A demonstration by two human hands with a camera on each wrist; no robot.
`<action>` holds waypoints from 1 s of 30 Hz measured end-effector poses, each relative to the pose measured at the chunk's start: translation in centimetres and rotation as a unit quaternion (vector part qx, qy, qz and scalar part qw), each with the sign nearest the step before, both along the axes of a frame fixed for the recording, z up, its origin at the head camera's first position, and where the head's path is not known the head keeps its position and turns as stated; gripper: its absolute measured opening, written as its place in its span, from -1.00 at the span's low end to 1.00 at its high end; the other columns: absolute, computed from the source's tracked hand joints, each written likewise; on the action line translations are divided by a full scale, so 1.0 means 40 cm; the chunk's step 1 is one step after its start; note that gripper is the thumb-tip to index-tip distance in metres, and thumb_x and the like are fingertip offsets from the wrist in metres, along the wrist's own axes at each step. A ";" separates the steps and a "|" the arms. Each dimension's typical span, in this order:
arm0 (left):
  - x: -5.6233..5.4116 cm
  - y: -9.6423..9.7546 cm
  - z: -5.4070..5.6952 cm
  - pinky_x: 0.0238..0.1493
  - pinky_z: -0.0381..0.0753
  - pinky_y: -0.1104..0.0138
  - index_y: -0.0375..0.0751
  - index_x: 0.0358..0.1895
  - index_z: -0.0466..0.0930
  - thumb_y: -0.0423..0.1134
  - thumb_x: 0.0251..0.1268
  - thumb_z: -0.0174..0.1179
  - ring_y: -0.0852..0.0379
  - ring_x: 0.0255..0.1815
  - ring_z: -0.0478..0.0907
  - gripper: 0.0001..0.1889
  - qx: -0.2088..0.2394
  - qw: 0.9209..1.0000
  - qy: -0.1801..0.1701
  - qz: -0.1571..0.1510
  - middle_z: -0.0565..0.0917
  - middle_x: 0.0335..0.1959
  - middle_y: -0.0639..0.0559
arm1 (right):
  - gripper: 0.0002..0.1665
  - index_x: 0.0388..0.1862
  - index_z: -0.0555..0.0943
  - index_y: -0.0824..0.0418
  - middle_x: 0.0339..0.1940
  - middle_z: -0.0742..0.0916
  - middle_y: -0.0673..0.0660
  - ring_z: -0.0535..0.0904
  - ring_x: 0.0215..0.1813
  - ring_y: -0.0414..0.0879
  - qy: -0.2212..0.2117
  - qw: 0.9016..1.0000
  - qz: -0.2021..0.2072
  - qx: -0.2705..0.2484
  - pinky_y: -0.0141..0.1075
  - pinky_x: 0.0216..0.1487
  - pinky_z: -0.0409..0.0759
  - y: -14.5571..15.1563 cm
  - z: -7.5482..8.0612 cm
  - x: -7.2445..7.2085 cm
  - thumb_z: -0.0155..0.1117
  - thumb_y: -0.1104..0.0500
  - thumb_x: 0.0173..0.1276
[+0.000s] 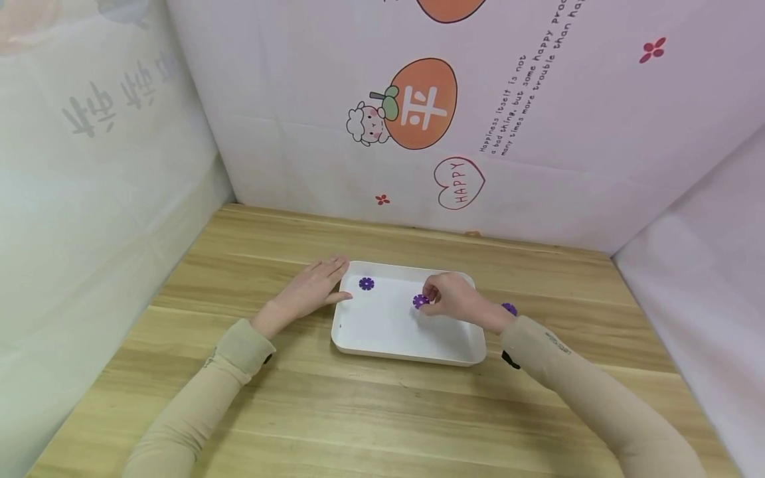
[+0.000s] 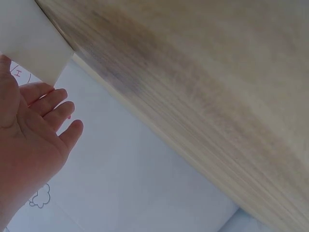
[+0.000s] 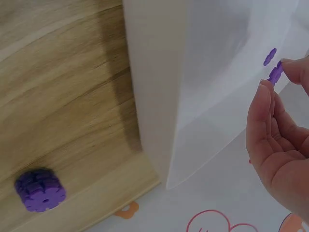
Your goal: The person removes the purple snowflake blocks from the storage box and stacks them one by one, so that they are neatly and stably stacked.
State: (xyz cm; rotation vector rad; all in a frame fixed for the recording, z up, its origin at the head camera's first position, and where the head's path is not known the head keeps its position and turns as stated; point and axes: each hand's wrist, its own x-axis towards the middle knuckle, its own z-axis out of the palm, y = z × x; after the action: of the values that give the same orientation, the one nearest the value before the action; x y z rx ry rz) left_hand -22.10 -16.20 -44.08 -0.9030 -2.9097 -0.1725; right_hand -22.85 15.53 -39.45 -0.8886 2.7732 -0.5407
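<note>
A white rectangular tray [image 1: 382, 325] lies on the wooden table. My left hand [image 1: 315, 287] rests with extended fingers at its left rim; in the left wrist view the fingertips of that hand [image 2: 36, 121] meet the tray's wall [image 2: 36, 46]. Over the tray's right half, my right hand [image 1: 454, 297] pinches a purple snowflake disc [image 1: 421, 302] between thumb and fingers. The same pinched disc [image 3: 275, 74] is edge-on in the right wrist view. Another purple snowflake disc [image 1: 366, 284] lies inside the tray near its far left corner.
A small stack of purple snowflake discs [image 3: 40, 190] stands on the table [image 3: 63, 96] right of the tray, partly hidden by the right forearm in the head view. Printed cloth walls [image 1: 335, 172] enclose the table at the back and on both sides.
</note>
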 end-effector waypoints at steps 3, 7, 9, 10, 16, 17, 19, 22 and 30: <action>0.001 0.001 0.000 0.57 0.26 -0.06 -0.38 0.49 0.21 0.21 0.46 0.01 -0.16 0.55 0.24 -0.20 0.000 1.000 -0.006 0.001 0.29 0.52 -0.24 | -0.78 -0.30 0.67 0.31 -0.38 0.76 0.13 0.62 -0.34 -0.18 0.003 1.000 -0.003 -0.007 -0.42 -0.30 0.66 0.027 -0.003 -0.002 0.50 0.21 0.15; 0.002 0.002 0.004 0.58 0.25 -0.06 -0.37 0.49 0.20 0.20 0.46 0.01 -0.16 0.56 0.23 -0.20 0.002 1.000 -0.014 0.005 0.28 0.52 -0.24 | -0.80 -0.31 0.66 0.33 -0.38 0.75 0.14 0.61 -0.34 -0.17 -0.002 1.000 -0.014 -0.022 -0.46 -0.33 0.65 0.063 -0.005 -0.008 0.48 0.25 0.16; 0.003 0.003 0.006 0.58 0.24 -0.06 -0.38 0.49 0.20 0.20 0.46 0.02 -0.17 0.56 0.22 -0.20 0.004 1.000 -0.018 0.006 0.27 0.53 -0.24 | -0.81 -0.32 0.66 0.33 -0.39 0.75 0.15 0.61 -0.34 -0.17 -0.002 0.999 -0.020 -0.028 -0.46 -0.34 0.63 0.080 -0.006 -0.010 0.48 0.26 0.16; 0.003 0.003 0.007 0.58 0.24 -0.06 -0.38 0.49 0.19 0.19 0.46 0.02 -0.17 0.56 0.22 -0.20 0.004 1.000 -0.020 0.006 0.27 0.53 -0.24 | -0.81 -0.32 0.66 0.34 -0.38 0.75 0.15 0.61 -0.34 -0.17 -0.003 0.999 -0.023 -0.031 -0.46 -0.34 0.63 0.088 -0.006 -0.010 0.48 0.27 0.16; 0.003 0.002 0.007 0.56 0.27 -0.06 -0.39 0.49 0.19 0.20 0.46 0.01 -0.18 0.55 0.23 -0.20 0.003 1.000 -0.015 0.004 0.28 0.52 -0.25 | -0.80 -0.30 0.65 0.35 -0.36 0.75 0.17 0.62 -0.32 -0.14 -0.010 0.998 -0.047 -0.036 -0.44 -0.31 0.64 0.136 -0.011 -0.008 0.48 0.28 0.16; 0.002 0.001 0.006 0.56 0.27 -0.06 -0.39 0.49 0.20 0.20 0.46 0.01 -0.18 0.55 0.24 -0.20 0.004 1.000 -0.013 0.003 0.28 0.52 -0.26 | -0.80 -0.30 0.65 0.35 -0.36 0.75 0.17 0.62 -0.32 -0.14 -0.007 0.998 -0.051 -0.034 -0.43 -0.31 0.64 0.144 -0.013 -0.008 0.48 0.28 0.16; 0.002 0.000 0.004 0.56 0.28 -0.06 -0.39 0.48 0.20 0.20 0.46 0.01 -0.17 0.55 0.24 -0.20 0.002 1.000 -0.009 0.001 0.29 0.51 -0.26 | -0.80 -0.31 0.65 0.35 -0.37 0.74 0.17 0.62 -0.33 -0.14 0.000 0.998 -0.056 -0.035 -0.43 -0.31 0.64 0.158 -0.013 -0.008 0.49 0.28 0.15; 0.004 0.000 0.005 0.54 0.30 -0.06 -0.41 0.47 0.22 0.19 0.45 0.02 -0.18 0.54 0.26 -0.20 -0.002 1.000 0.001 -0.002 0.31 0.50 -0.27 | -0.80 -0.33 0.65 0.35 -0.39 0.74 0.16 0.60 -0.36 -0.15 0.015 0.998 -0.059 -0.034 -0.45 -0.34 0.62 0.179 -0.013 -0.006 0.50 0.28 0.13; 0.005 0.002 0.006 0.53 0.32 -0.08 -0.42 0.46 0.25 0.15 0.43 0.08 -0.20 0.52 0.29 -0.22 0.001 1.000 0.008 -0.003 0.34 0.48 -0.28 | -0.79 -0.29 0.63 0.42 -0.37 0.74 0.23 0.61 -0.33 -0.10 0.002 0.995 -0.080 -0.052 -0.44 -0.33 0.62 0.234 0.001 -0.001 0.45 0.32 0.17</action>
State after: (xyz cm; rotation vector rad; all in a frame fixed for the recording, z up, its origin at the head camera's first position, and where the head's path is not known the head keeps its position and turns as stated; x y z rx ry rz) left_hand -21.88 -16.13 -43.82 -0.9093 -2.8909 -0.1682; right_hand -22.90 24.87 -39.43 -0.6909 2.8593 -0.7157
